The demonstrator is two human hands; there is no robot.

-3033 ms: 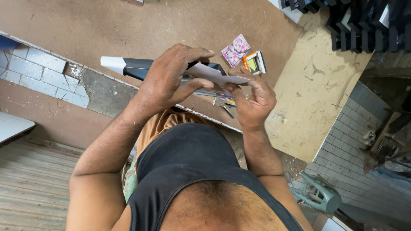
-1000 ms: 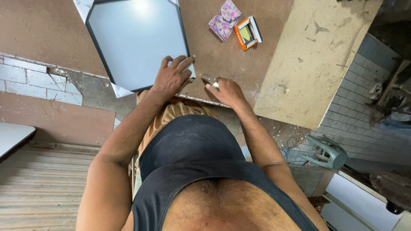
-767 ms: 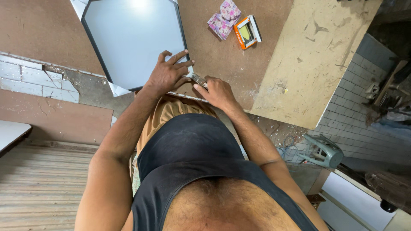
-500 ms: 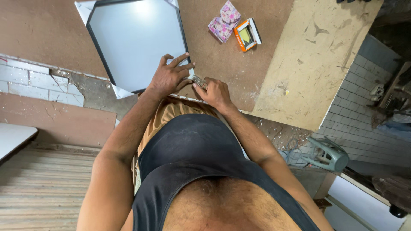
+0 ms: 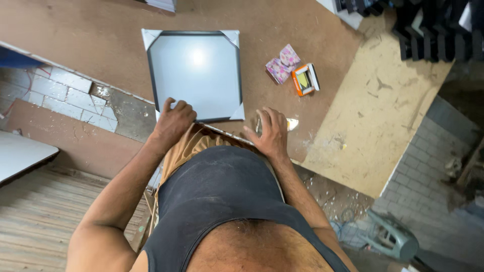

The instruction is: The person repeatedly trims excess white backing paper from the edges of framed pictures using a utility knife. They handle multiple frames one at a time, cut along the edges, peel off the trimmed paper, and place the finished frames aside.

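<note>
A black picture frame with a pale glossy face and white corner guards lies flat on the brown tabletop. My left hand grips its near left corner, fingers curled over the edge. To the right of the frame, at the table's near edge, my right hand presses down on a small metal tool. The tool's shiny tip sticks out past my fingers and the rest is hidden under the hand.
Two small pink patterned boxes and an orange box lie right of the frame. A pale board adjoins the table on the right. Black frames are stacked at the far right. A green stool stands on the floor.
My hands were together at the frame's near right corner. They have parted: the left went to the near left corner, the right moved off the frame with the tool.
</note>
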